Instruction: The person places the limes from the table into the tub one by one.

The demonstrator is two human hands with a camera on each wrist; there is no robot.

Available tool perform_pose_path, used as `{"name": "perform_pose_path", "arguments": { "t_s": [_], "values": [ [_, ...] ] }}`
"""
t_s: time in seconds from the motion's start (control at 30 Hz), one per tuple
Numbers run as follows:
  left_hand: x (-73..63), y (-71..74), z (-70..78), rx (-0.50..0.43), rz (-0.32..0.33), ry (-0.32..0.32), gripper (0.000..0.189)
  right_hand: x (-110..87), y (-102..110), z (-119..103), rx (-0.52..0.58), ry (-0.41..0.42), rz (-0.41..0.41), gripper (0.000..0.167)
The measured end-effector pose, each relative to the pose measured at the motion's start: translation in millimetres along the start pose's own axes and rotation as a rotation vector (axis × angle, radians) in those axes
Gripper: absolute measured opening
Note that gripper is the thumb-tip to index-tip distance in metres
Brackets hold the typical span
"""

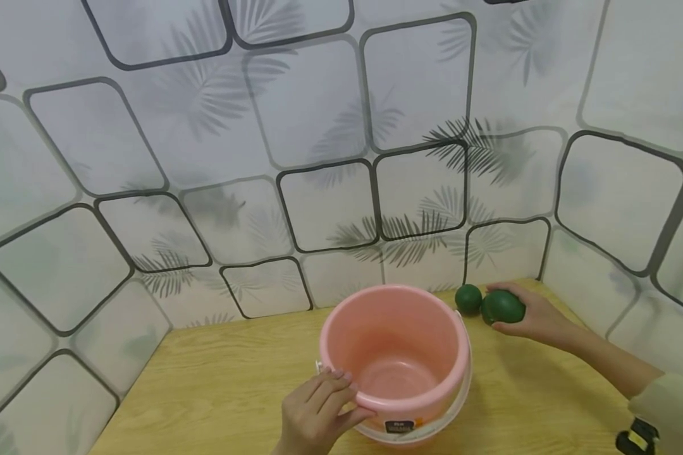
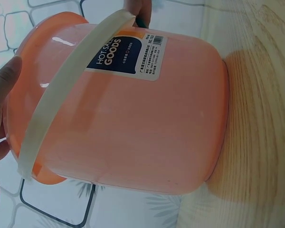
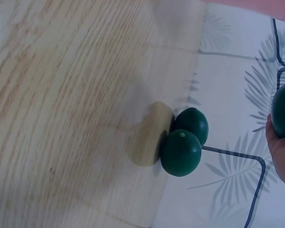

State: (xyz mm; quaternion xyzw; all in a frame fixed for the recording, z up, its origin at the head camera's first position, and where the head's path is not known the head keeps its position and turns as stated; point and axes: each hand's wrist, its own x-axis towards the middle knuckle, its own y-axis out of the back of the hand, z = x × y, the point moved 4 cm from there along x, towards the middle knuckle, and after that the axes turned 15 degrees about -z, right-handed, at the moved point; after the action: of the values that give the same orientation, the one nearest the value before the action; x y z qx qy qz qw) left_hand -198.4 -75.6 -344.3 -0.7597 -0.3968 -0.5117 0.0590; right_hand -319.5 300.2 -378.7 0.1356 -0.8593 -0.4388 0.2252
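The left hand [image 1: 317,406] pinches the rim of the pink bucket [image 1: 398,316] just beyond it; the right hand [image 1: 537,318] – curled around a green fruit [image 1: 503,308] – is near two smooth limes [image 3: 180,154] on the desk [image 1: 222,366].

Seen below, a yellowish wood-grain tabletop [image 1: 216,379] with fine streaks. Standing behind it and along both sides, a whitish wall covering [image 1: 324,114], printed with rounded squares in black and grey outline and with feathery grey palm leaves.
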Motion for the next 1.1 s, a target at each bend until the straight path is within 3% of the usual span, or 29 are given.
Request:
{"name": "perform_pose_path", "arguments": {
  "t_s": [1.1],
  "values": [
    [-4.4,-2.1,0.3,-0.002,-0.017,0.031,0.041,0.9,16,-39,0.007,0.169,-0.015,0.064]
  ]
}}
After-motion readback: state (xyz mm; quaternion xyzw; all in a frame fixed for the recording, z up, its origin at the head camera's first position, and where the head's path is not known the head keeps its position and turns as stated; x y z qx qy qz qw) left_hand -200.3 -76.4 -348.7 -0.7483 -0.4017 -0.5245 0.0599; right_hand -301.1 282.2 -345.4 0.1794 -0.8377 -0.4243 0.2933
